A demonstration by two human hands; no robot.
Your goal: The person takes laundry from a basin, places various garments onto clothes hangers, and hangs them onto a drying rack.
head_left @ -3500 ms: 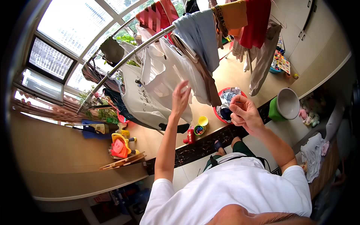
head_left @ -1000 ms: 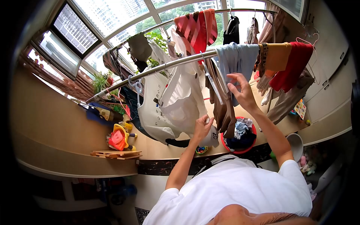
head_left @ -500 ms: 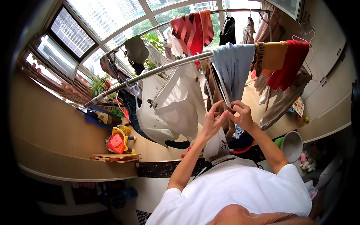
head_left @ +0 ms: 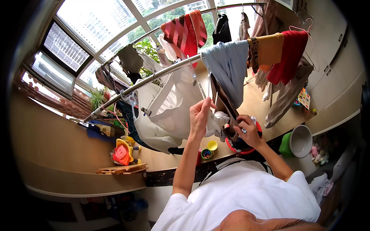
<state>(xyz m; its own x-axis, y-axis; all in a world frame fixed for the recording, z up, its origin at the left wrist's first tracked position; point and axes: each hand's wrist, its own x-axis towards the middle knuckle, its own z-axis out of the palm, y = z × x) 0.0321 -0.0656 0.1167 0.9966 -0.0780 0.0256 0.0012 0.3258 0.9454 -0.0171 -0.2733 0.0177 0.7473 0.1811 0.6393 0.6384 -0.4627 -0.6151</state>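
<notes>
My left hand point(head_left: 199, 117) is closed at the lower end of a white clothes hanger point(head_left: 200, 87) that hooks over the metal rail. A bunched white garment point(head_left: 216, 122) hangs just beside and below its fingers. My right hand point(head_left: 249, 133) is lower and to the right, fingers loosely curled and apart, close to the edge of a brown garment point(head_left: 224, 102). Whether its fingertips touch that cloth, I cannot tell. A large white top point(head_left: 173, 102) hangs left of my left hand. Light blue cloth point(head_left: 227, 69) drapes over the rail above my right hand.
The metal rail point(head_left: 162, 72) crosses in front of me, with orange cloth point(head_left: 270, 50) and red cloth point(head_left: 287, 57) farther right. Below are a red basin point(head_left: 257, 143), a small yellow bowl point(head_left: 212, 145), a grey basin point(head_left: 301, 141) and a child's seat point(head_left: 123, 152).
My hands have separated. The left moved left and up along the hanger; the right dropped down and right. The lettered white garment is now bunched up. The view has shifted slightly.
</notes>
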